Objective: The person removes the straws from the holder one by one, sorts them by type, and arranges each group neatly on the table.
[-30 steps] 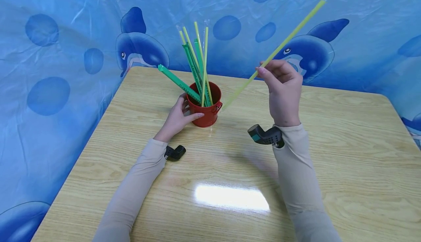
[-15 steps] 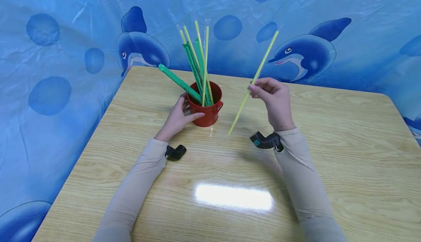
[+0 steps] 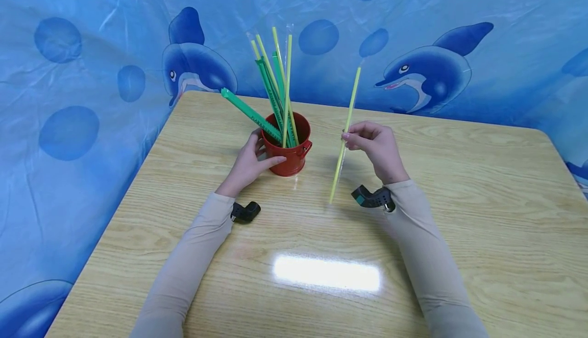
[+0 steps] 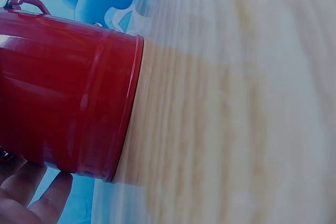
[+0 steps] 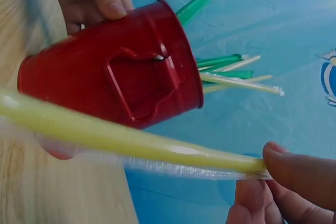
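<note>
My left hand (image 3: 249,165) grips a small red metal bucket (image 3: 288,167) from its left side, thumb across the front and fingers round the far side. Several green-wrapped straws (image 3: 245,109) and yellow straws (image 3: 288,77) in clear sleeves stand in the bucket, leaning different ways. To the right of it, my right hand (image 3: 375,149) pinches one yellow straw (image 3: 351,100) in a clear sleeve near its middle, between thumb and fingers. That straw is nearly upright, its lower end low over the table. In the right wrist view the bucket's wire handle (image 5: 121,85) hangs at its side.
A light wood-grain table (image 3: 482,215) lies under both hands, with a bright light reflection near its front. Behind and at the left hangs a blue sheet (image 3: 115,31) with printed dolphins. Each wrist carries a black camera, such as the right one (image 3: 372,196).
My right hand has moved down and slightly left, bringing the yellow straw from a steep slant to nearly upright, lower over the table. The left hand and bucket have stayed put.
</note>
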Available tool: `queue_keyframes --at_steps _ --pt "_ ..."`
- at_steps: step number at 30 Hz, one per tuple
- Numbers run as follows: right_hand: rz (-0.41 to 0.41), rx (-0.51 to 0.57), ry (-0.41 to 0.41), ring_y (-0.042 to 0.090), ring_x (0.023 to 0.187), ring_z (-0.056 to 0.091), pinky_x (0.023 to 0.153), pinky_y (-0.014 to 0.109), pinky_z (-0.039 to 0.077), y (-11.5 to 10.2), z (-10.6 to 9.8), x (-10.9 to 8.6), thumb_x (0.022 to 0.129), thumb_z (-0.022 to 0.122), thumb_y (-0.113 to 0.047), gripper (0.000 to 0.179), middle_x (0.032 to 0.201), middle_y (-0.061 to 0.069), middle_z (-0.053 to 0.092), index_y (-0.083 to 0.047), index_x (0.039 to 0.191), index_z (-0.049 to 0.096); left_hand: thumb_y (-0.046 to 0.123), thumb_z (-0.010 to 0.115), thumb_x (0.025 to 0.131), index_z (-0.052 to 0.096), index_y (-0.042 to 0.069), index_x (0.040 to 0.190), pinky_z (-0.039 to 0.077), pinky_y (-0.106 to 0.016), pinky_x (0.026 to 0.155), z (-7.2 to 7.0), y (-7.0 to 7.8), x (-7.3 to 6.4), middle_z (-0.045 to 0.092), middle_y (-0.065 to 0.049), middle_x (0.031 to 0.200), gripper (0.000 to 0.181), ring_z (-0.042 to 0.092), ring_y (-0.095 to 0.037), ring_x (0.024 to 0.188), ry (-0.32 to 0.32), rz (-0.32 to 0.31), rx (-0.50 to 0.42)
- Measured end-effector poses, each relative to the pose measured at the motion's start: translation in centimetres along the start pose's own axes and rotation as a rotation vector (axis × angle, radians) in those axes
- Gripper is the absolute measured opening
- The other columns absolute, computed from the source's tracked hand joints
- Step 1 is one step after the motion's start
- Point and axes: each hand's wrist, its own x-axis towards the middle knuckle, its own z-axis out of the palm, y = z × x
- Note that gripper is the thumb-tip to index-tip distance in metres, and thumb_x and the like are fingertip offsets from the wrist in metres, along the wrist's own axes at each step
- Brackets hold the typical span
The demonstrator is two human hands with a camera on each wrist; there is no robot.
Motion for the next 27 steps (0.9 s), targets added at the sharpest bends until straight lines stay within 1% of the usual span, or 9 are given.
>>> queue_keyframes --at_steps 3,7,12,15,19,22,27 --pt "0.033 -0.042 -0.017 0.014 0.071 0.062 0.072 0.028 0.055 0.6 0.0 0.3 0.088 0.067 -0.008 0.011 0.084 0.002 0.067 0.001 0.094 0.067 0.008 0.072 0.084 0.024 0.004 0.146 0.036 -0.038 0.106 0.0 0.0 0.0 0.035 -0.013 0.144 0.078 0.036 -0.026 0.133 -0.002 0.001 -0.003" --pt "0.088 -0.057 -0.041 0.013 0.071 0.062 0.073 0.029 0.055 1.8 0.0 0.6 0.089 0.066 -0.009 0.019 0.086 0.001 0.066 0.007 0.099 0.065 0.008 0.071 0.084 0.024 0.004 0.146 0.036 -0.038 0.106 0.1 0.0 0.1 0.035 -0.013 0.144 0.078 0.036 -0.026 0.133 -0.004 0.0 -0.008" --pt "0.152 -0.082 -0.057 0.013 0.07 0.063 0.073 0.033 0.056 3.7 0.0 1.1 0.089 0.065 -0.009 0.018 0.084 0.001 0.067 0.007 0.098 0.066 0.009 0.072 0.084 0.024 0.004 0.145 0.037 -0.038 0.106 0.2 0.0 0.2 0.036 -0.013 0.144 0.077 0.036 -0.026 0.133 -0.002 0.0 -0.005" --pt "0.182 -0.095 -0.069 0.012 0.069 0.063 0.071 0.031 0.057 4.9 0.1 1.3 0.09 0.065 -0.009 0.02 0.083 0.002 0.067 0.009 0.099 0.065 0.009 0.072 0.084 0.025 0.005 0.145 0.037 -0.038 0.105 0.2 0.0 0.2 0.037 -0.012 0.144 0.077 0.037 -0.026 0.133 -0.001 -0.001 -0.004" --pt "0.23 -0.075 -0.072 0.01 0.065 0.064 0.066 0.025 0.056 6.2 0.2 1.6 0.089 0.065 -0.005 0.023 0.079 0.002 0.067 0.013 0.102 0.063 0.008 0.072 0.084 0.026 0.006 0.145 0.038 -0.037 0.105 0.1 0.1 0.1 0.038 -0.012 0.142 0.076 0.039 -0.025 0.132 0.002 -0.001 -0.011" --pt "0.24 -0.09 -0.064 0.008 0.063 0.064 0.063 0.022 0.056 6.8 0.4 1.6 0.089 0.064 -0.004 0.023 0.076 0.002 0.067 0.015 0.102 0.063 0.008 0.072 0.083 0.026 0.006 0.145 0.038 -0.036 0.105 0.1 0.1 0.1 0.039 -0.012 0.142 0.077 0.039 -0.024 0.131 0.004 -0.001 -0.014" --pt "0.213 -0.193 -0.064 0.007 0.061 0.062 0.06 0.022 0.056 7.3 1.0 1.5 0.089 0.065 -0.006 0.022 0.074 0.003 0.066 0.014 0.098 0.066 0.009 0.072 0.084 0.025 0.006 0.145 0.037 -0.037 0.106 0.0 0.1 0.0 0.037 -0.012 0.144 0.078 0.037 -0.024 0.133 0.0 -0.011 -0.018"
